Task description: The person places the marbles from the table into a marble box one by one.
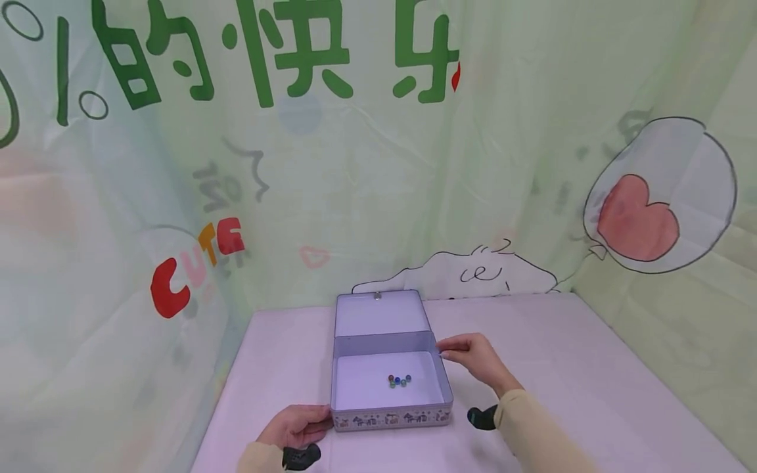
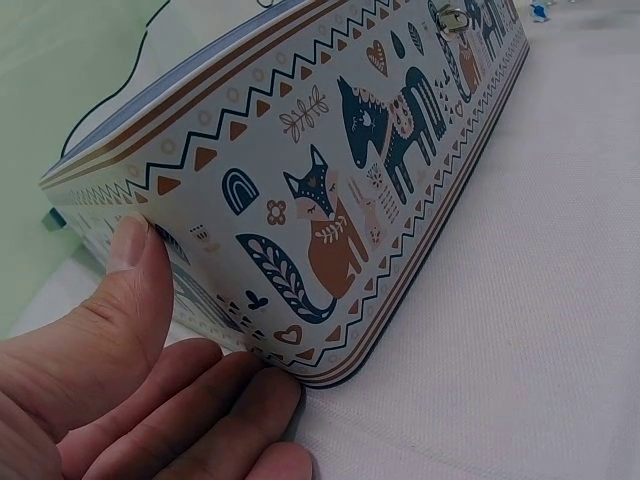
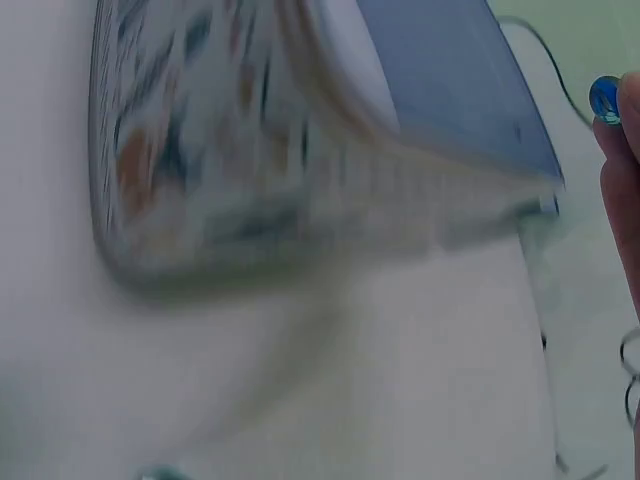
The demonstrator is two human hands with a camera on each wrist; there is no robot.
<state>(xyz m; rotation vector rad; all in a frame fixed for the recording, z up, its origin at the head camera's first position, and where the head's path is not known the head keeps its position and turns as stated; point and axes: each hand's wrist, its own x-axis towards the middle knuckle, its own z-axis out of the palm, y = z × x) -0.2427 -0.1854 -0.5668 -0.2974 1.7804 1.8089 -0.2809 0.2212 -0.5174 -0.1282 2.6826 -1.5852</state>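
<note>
An open-lidded tin box (image 1: 391,419) stands on the table, its lid leaning back. Several small glass marbles (image 1: 397,381) lie on its floor. My left hand (image 1: 296,424) touches the box's front left corner; in the left wrist view the thumb (image 2: 135,260) rests on the side wall and the other fingers lie by the bottom edge. Beyond the right wall, my right hand (image 1: 476,358) pinches a blue marble (image 3: 604,100) between its fingertips. Only a strip of that hand shows in the right wrist view, where the box is blurred.
The table (image 1: 532,341) has a pale cloth. Small blue glass pieces (image 2: 540,12) lie past the box's far front corner, partly cut off. A printed curtain (image 1: 378,184) hangs behind and at both sides. A metal clasp (image 2: 453,20) sits on the box's front.
</note>
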